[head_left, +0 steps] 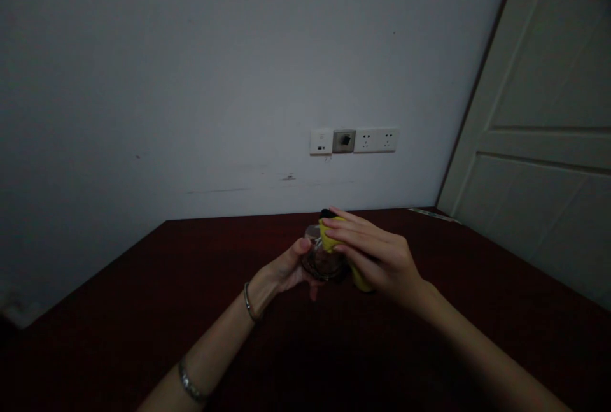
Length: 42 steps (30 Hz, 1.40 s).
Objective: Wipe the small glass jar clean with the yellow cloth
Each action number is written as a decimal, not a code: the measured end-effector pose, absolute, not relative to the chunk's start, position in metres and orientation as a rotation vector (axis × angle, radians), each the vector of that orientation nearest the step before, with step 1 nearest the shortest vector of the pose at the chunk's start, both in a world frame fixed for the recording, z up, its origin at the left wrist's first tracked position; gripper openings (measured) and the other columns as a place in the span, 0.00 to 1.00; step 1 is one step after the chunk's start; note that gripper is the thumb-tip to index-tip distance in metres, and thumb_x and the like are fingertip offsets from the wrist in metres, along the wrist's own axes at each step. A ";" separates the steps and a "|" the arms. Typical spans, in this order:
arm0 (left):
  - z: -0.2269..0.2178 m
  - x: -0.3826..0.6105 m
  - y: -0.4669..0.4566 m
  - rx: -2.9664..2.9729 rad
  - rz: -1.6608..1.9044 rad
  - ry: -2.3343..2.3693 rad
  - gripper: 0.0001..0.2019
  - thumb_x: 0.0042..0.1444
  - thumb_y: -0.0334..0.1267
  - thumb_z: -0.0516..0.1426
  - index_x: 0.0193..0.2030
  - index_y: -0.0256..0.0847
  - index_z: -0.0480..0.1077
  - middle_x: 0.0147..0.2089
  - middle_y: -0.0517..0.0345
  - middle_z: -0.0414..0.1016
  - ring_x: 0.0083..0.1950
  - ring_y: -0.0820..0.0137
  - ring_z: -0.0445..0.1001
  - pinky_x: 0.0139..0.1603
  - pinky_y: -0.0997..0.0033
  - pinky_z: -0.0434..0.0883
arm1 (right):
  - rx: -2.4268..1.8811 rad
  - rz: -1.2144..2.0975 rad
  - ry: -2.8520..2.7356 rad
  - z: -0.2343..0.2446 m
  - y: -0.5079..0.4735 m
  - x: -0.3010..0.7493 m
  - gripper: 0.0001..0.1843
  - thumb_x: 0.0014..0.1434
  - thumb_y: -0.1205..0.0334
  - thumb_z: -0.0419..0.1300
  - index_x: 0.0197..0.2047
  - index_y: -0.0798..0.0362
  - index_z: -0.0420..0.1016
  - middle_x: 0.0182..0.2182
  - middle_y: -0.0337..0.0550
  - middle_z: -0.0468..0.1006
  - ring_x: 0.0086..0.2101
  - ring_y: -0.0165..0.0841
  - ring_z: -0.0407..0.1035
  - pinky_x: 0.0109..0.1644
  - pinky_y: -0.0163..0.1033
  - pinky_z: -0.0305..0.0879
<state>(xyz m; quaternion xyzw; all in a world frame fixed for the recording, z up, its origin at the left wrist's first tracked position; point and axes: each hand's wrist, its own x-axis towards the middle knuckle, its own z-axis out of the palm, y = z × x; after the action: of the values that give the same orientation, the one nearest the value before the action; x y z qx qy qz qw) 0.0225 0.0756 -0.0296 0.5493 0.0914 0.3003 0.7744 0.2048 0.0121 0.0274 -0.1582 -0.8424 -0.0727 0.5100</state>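
Observation:
My left hand [291,267] is wrapped round a small clear glass [323,260], held just above the dark red table [143,310] with its thumb on the near side. My right hand [377,256] grips a yellow cloth [329,238] and presses it against the top of the glass, fingers laid over it. A fold of the cloth hangs below the palm. A small dark bit shows at the cloth's upper edge; I cannot make out what it is. Two bracelets sit on my left wrist and forearm.
A white wall rises behind the table, with a row of sockets [353,141] above the table's back edge. A pale door [548,144] stands at the right. A thin light strip [434,213] lies at the table's far right corner.

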 end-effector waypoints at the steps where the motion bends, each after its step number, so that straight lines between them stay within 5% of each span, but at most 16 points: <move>1: -0.030 0.022 0.076 1.191 0.647 0.197 0.30 0.40 0.60 0.60 0.38 0.32 0.69 0.26 0.53 0.72 0.20 0.73 0.70 0.16 0.74 0.72 | -0.387 -0.167 -2.023 0.028 0.012 0.205 0.20 0.58 0.73 0.55 0.53 0.52 0.69 0.49 0.47 0.75 0.55 0.39 0.64 0.58 0.55 0.64; 19: -0.024 0.028 0.066 1.145 0.668 0.158 0.38 0.42 0.71 0.49 0.34 0.31 0.71 0.24 0.53 0.71 0.13 0.79 0.61 0.12 0.75 0.67 | -0.467 -0.155 -2.023 0.049 0.007 0.203 0.16 0.58 0.71 0.56 0.50 0.52 0.72 0.44 0.46 0.78 0.48 0.36 0.71 0.54 0.49 0.68; 42: 0.012 0.033 0.048 1.020 0.765 0.256 0.43 0.43 0.73 0.37 0.34 0.31 0.70 0.21 0.51 0.72 0.08 0.81 0.54 0.06 0.79 0.55 | -0.470 -0.285 -1.863 0.033 0.000 0.209 0.24 0.56 0.73 0.58 0.55 0.45 0.67 0.48 0.45 0.76 0.47 0.37 0.72 0.50 0.52 0.70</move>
<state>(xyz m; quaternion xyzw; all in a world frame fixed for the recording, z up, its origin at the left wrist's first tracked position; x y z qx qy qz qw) 0.0331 0.0475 0.0121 0.4750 0.1190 0.3561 0.7959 0.2085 0.0004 0.0330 -0.1999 -0.7919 -0.1212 0.5641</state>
